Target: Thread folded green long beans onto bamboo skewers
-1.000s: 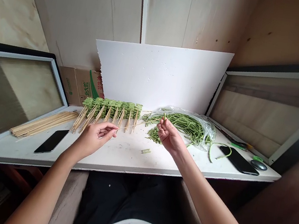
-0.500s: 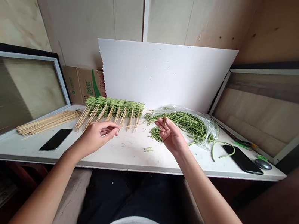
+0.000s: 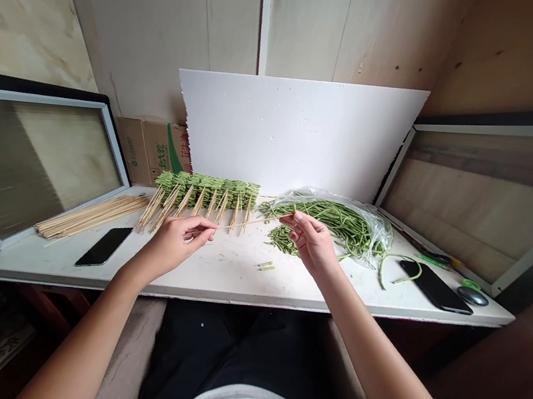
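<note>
Counted from my view: two hands [image 3: 173, 245], one bamboo skewer [image 3: 247, 222] between them, two smartphones [image 3: 104, 246], one plastic bag [image 3: 372, 233], one white foam board [image 3: 297, 133], one cardboard box [image 3: 153, 151], two framed glass panels [image 3: 33, 166].

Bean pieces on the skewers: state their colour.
The bean pieces are mid-green, seen best in the head view.

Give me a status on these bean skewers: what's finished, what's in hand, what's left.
Finished: a row of loaded skewers lies on the table. In hand: one bamboo skewer, pinched between the left hand and right hand. Left: a bundle of bare skewers, a small pile of cut pieces, and long green beans in a plastic bag.
</note>
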`<act>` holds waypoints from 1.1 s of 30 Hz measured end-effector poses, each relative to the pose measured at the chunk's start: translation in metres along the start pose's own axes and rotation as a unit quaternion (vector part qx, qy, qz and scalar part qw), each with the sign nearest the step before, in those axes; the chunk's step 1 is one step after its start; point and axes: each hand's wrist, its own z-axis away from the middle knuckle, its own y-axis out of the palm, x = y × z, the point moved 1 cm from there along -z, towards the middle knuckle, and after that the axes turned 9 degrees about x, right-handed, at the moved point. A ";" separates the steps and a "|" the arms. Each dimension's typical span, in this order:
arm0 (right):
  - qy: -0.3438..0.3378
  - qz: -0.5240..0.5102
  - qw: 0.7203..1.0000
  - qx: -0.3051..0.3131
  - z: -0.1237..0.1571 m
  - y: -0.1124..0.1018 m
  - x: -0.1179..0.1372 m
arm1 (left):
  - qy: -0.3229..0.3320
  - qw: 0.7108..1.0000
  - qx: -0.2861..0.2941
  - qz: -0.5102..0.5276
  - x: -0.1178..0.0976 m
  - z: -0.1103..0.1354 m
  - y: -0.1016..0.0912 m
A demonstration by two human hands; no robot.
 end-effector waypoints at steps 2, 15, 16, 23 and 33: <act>-0.010 0.016 1.000 -0.009 0.000 0.001 0.000 | 0.006 1.000 -0.002 -0.006 0.000 0.000 0.000; -0.048 0.067 0.997 -0.015 0.006 0.012 -0.006 | 0.026 1.000 -0.003 -0.004 -0.002 0.001 0.008; -0.045 0.070 0.996 -0.010 0.007 0.013 -0.008 | 0.028 1.000 -0.001 0.000 -0.004 0.001 0.009; -0.049 0.108 0.993 0.019 0.015 0.026 -0.022 | 0.019 0.999 0.018 0.025 -0.011 0.000 0.019; -0.043 0.131 0.990 0.015 0.016 0.026 -0.034 | 0.008 0.998 0.054 0.007 -0.010 -0.001 0.023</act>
